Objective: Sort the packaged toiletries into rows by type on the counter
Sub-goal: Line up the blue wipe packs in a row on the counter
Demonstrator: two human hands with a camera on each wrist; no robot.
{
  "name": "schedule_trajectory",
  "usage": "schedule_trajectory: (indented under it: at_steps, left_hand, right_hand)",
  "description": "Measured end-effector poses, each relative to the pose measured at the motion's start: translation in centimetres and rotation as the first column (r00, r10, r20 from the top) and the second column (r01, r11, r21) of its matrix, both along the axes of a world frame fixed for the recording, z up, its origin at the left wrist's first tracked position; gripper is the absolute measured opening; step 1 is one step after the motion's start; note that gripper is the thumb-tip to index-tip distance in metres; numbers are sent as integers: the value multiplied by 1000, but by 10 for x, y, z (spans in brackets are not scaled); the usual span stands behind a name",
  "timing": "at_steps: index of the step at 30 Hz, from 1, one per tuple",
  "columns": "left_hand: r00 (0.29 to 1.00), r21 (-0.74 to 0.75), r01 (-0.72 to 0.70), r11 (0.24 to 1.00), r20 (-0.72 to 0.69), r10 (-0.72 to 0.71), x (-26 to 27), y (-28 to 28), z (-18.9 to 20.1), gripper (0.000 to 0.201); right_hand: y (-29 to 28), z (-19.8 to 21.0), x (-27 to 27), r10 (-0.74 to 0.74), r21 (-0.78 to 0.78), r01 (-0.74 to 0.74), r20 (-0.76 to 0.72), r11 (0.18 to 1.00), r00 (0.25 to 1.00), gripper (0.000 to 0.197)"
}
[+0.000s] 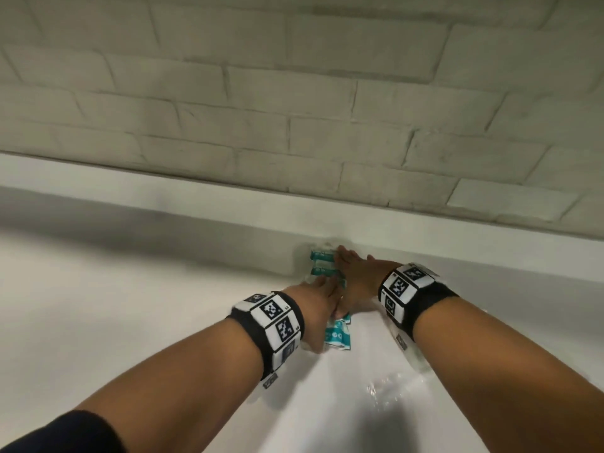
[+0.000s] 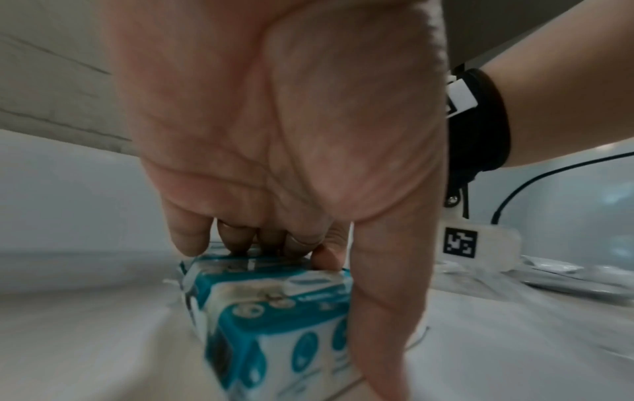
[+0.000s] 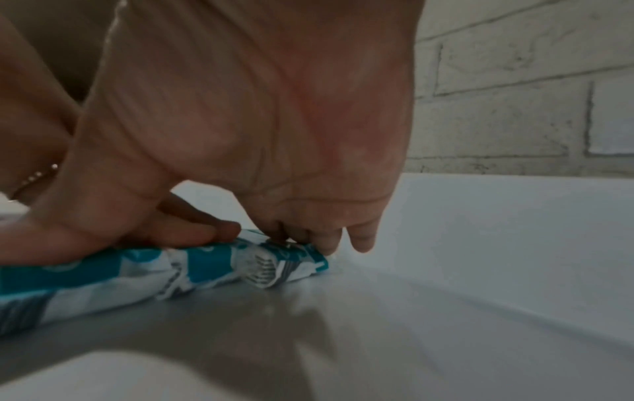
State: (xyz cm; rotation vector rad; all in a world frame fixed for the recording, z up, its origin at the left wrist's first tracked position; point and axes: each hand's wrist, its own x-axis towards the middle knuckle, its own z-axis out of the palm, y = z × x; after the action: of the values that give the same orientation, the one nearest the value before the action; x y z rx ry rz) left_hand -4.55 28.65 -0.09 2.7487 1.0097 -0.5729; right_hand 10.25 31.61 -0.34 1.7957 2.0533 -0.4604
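Observation:
Several teal-and-white packets (image 1: 322,255) lie in a line on the white counter (image 1: 130,305), running from the back ledge toward me; the nearest one (image 1: 338,336) shows by my left wrist. My left hand (image 1: 327,286) lies over the near part of the line, fingers stretched out. In the left wrist view its fingertips (image 2: 240,247) touch the top of a packet (image 2: 274,312) and the thumb runs along its side. My right hand (image 1: 343,256) rests on the far packets; its fingertips (image 3: 326,248) press the last packet (image 3: 205,266) close to the ledge.
A raised white ledge (image 1: 196,204) and a pale brick wall (image 1: 294,93) close off the back of the counter. Clear plastic-wrapped items (image 2: 566,276) lie to the right, seen as glints (image 1: 392,387) under my right forearm.

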Motion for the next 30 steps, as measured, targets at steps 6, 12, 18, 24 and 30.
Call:
schedule_trajectory:
  at_steps: [6,12,18,24,30]
  left_hand:
    - [998,-66,0,998,-65,-4,11,51,0,97]
    - [1000,-132,14,991,14,-12,5,60,-4,114]
    - [686,-575,-320,753,408,602,-18,66,2,82]
    - [321,-838,-359,411,302,898,-8,79,-18,117]
    - [245,-856,-346,384,313,918,3,98,-40,120]
  right_hand:
    - [30,-1,11,30,17,-29,-124,999,992,112]
    - [22,5,16,-105,-22,104,-357,994,928,92]
    - [11,5,36,-421,-119,538,-768,835,483,50]
    - [7,-21,20,-530,-366,675,-847,641,43,21]
    - [4,-6,2,-554,-451,648,-831,614,-53,34]
